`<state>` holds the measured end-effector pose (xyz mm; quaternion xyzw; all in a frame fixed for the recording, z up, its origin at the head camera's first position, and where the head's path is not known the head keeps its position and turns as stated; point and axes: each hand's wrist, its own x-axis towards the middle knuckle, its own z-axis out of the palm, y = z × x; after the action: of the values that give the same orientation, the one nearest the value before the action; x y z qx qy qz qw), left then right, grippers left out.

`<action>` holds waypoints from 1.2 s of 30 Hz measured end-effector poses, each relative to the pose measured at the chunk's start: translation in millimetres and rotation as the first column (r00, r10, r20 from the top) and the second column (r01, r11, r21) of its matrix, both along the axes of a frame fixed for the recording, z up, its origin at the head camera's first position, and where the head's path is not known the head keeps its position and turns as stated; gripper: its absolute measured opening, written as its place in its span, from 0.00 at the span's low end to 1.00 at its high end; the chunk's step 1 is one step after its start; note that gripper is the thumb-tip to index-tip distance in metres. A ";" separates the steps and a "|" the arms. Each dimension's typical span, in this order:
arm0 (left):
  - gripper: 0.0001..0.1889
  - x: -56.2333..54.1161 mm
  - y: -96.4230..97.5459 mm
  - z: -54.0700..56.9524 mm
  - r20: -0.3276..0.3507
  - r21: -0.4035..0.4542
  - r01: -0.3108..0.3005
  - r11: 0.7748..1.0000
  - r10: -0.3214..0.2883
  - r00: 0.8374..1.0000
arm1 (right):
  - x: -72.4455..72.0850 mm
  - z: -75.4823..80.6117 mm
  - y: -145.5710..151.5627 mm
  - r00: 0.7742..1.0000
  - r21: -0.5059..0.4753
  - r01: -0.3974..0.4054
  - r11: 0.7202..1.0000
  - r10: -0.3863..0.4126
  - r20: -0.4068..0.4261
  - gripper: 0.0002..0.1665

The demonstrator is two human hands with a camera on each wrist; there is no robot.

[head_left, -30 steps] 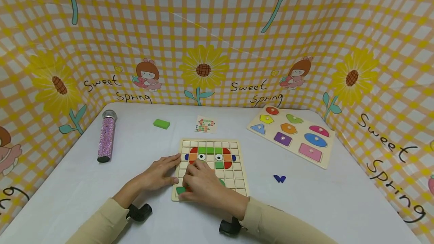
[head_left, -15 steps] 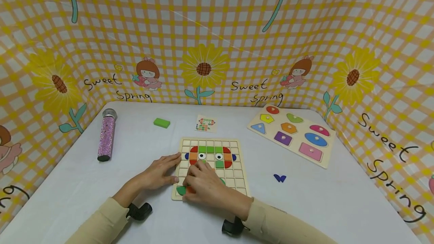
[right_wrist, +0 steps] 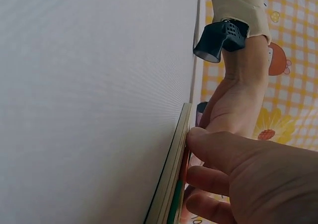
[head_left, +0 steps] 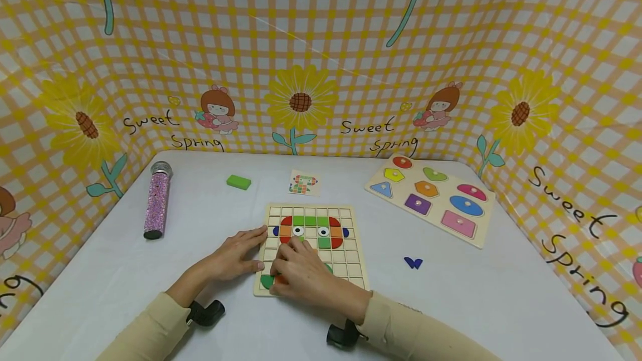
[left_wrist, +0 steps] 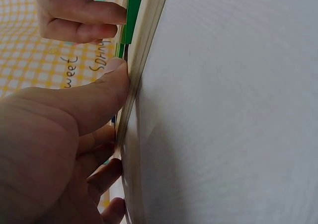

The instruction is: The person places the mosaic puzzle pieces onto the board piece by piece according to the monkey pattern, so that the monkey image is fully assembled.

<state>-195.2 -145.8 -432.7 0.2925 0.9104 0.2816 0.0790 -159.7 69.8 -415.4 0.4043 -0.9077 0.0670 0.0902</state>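
A wooden grid board (head_left: 354,272) lies in the middle of the table, with coloured tiles forming a face with round eyes. My left hand (head_left: 233,255) rests along its left edge; in the left wrist view the thumb (left_wrist: 107,90) touches the board's rim. Over the lower left of the board, my right hand (head_left: 306,272) has its fingers bent down onto the tiles. In the right wrist view its thumb (right_wrist: 203,139) touches the board's face near red and green tiles. Whether a tile sits between those fingertips is hidden. A green tile (head_left: 267,282) shows at the board's lower left.
Two dark blue pieces (head_left: 413,263) lie right of the board. Behind it are a small picture card (head_left: 304,183) and a green block (head_left: 238,182). A glittery pink microphone (head_left: 157,200) lies at left, a knobbed shape puzzle (head_left: 436,222) at back right. Patterned cloth (head_left: 321,43) encloses the table.
My right hand has shifted slightly to the right and toward me over the board, and its fingers remain on the tiles. The left hand has stayed in place.
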 end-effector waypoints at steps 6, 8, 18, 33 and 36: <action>0.36 0.4 1.0 -1.1 0.011 0.003 -0.007 1.000 0.006 1.000 | 1.0 -0.2 -0.9 1.000 -0.004 0.010 1.000 -0.010 -0.004 0.16; 0.36 0.1 0.8 -1.2 0.008 0.006 -0.003 1.000 0.003 1.000 | 0.9 0.3 -1.5 1.000 -0.001 0.008 1.000 -0.008 -0.003 0.16; 0.36 0.6 0.9 1.1 0.018 0.009 -0.004 1.000 0.004 1.000 | 0.8 0.5 -1.3 1.000 0.012 0.015 1.000 -0.015 -0.001 0.14; 0.38 1.6 1.8 0.3 0.028 0.018 -0.025 1.000 0.024 0.999 | -8.2 8.4 66.6 0.994 -0.119 0.105 0.987 -0.100 0.049 0.15; 0.38 0.7 1.8 0.0 0.031 0.021 -0.021 1.000 0.020 0.999 | -11.4 7.3 93.2 0.991 -0.136 0.130 0.982 -0.125 0.049 0.15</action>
<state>-194.5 -144.0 -432.8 0.2796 0.9089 0.2967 0.0870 -171.1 163.0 -408.1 0.3366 -0.9265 0.1321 0.1038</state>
